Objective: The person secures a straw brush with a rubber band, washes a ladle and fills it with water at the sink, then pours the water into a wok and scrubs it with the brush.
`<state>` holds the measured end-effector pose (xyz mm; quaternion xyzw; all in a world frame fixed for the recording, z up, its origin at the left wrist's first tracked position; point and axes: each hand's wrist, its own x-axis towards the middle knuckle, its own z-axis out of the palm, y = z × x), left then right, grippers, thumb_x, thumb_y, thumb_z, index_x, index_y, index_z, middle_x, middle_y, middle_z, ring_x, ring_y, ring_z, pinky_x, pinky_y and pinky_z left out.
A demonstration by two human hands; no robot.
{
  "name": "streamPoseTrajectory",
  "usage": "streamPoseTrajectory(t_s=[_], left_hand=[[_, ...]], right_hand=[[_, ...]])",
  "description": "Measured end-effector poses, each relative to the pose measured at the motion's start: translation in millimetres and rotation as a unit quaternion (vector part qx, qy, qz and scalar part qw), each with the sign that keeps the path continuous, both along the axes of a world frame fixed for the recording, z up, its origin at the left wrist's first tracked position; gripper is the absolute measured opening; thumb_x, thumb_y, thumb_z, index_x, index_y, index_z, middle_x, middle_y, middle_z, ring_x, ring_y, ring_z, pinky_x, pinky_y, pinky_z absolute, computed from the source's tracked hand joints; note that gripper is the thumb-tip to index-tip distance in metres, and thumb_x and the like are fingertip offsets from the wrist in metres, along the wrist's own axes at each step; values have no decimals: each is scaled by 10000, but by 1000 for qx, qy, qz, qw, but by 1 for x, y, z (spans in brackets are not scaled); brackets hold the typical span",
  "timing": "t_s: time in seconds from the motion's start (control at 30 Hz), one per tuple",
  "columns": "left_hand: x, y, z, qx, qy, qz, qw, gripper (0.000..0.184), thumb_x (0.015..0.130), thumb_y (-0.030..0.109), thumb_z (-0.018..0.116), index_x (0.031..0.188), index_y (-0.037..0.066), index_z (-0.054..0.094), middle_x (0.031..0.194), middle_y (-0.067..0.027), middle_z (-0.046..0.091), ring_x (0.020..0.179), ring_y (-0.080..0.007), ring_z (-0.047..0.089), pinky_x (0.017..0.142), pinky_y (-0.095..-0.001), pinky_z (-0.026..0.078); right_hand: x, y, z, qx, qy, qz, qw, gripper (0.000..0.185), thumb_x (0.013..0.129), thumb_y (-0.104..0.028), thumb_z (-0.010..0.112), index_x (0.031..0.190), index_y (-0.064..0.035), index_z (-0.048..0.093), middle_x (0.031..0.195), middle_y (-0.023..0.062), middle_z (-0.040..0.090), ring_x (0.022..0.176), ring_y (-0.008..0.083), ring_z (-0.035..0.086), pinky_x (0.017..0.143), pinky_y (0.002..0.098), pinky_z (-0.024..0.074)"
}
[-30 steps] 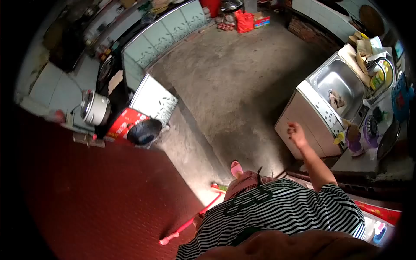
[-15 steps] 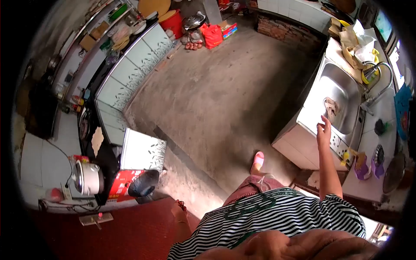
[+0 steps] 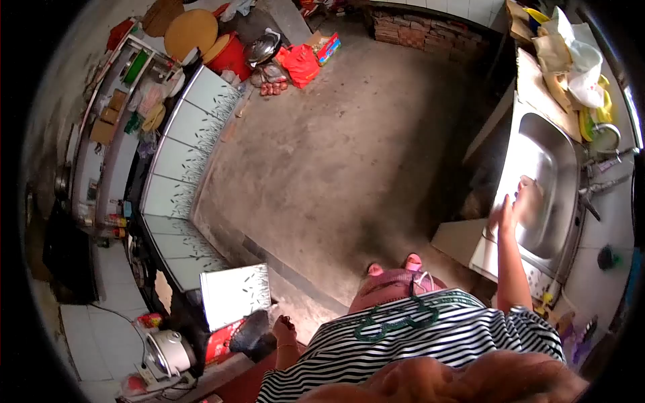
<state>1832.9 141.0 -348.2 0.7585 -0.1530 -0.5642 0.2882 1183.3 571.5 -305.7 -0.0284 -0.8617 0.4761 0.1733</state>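
Your right hand [image 3: 505, 216] is at the near edge of the steel sink [image 3: 554, 164], your forearm stretched out over the counter. Its fingers reach to the brown cloth [image 3: 531, 200], which shows over the sink bowl just past your fingertips. Both hand and cloth are blurred, so you cannot tell whether the fingers have closed on it or only touch it. Your left hand [image 3: 285, 330] hangs low at your other side, its fingers curled in; whether anything is inside them cannot be told. That hand is near the dark pan [image 3: 251, 330] and the white patterned panel [image 3: 235, 294], with the rice cooker [image 3: 173, 352] farther off to the left. Beyond the sink on its right stands the tap [image 3: 592, 191], and a white plastic bag [image 3: 583, 77] lies on the counter past the sink's top end. Your pink slippers [image 3: 413, 260] are on the bare floor [image 3: 316, 154], and a red bag [image 3: 300, 65] sits well apart from you across the room.
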Motion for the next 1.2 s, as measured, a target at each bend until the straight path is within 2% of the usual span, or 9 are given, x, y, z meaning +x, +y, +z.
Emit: streamPoseTrajectory(t_s=[0.13,0.17,0.2,0.27,0.4,0.57,0.9,1.0,1.2], left_hand=[[-63,-87,-14,-135,-12,-192,972,194,867,126,501,679,100,539,579,-21,542,441,-105,418,383,-222,281],[-114,-105,3,-54,29,-3,998,200,869,118,479,679,93,534,580,-20,534,441,-106,403,390,-222,285],[-136,-126,2,-40,40,-37,998,205,867,92,451,680,86,534,580,-13,512,441,-105,362,392,-223,290],[-86,-210,-79,-116,2,-280,953,184,857,82,451,692,76,533,597,-2,491,463,-114,357,430,-224,318],[-277,-292,-20,-20,23,-154,988,191,873,157,464,700,107,528,625,23,494,529,-86,398,494,-231,346],[-525,-361,28,-75,97,-318,940,131,894,190,487,807,117,553,643,38,512,535,-78,394,484,-234,305],[-875,-73,92,119,277,-606,736,178,844,89,497,982,82,609,741,0,502,547,-107,340,503,-242,273],[-920,46,115,232,302,-709,594,204,841,65,504,1014,54,612,742,-26,544,565,-125,395,512,-248,316],[-956,268,151,267,283,-843,372,180,869,78,477,1031,28,541,714,-37,540,596,-150,469,534,-275,378]], right_hand=[[4,-14,-5,-138,-90,-66,984,496,853,-103,506,1323,-40,361,1313,156,373,1115,264,449,977,385,350],[-1,-24,-6,-207,-106,-87,969,490,861,-107,492,1326,-37,354,1314,160,375,1118,263,446,978,381,350],[-7,-18,-17,-188,-107,-93,972,468,876,-100,457,1326,-34,348,1297,168,396,1110,259,455,965,366,366],[10,-35,-7,-92,-100,-113,984,461,877,-88,454,1323,-35,353,1282,171,411,1086,256,470,948,357,382],[0,-41,-7,54,-95,-172,979,408,902,-119,447,1299,-50,388,1251,164,474,1018,254,533,904,353,416],[0,-50,4,26,-131,-240,961,458,890,-144,478,1323,-56,359,1231,194,460,1083,285,495,925,373,397],[-7,-36,25,-243,-134,-312,909,397,894,-192,445,1253,-23,429,1134,130,518,1029,206,493,882,336,411],[-35,24,41,2,2,-327,945,349,872,-145,471,1198,-20,455,1164,165,482,1050,278,484,925,337,376],[-104,186,119,261,28,-483,835,447,813,-172,544,1228,-28,457,1287,195,423,1184,352,399,1009,417,324]])
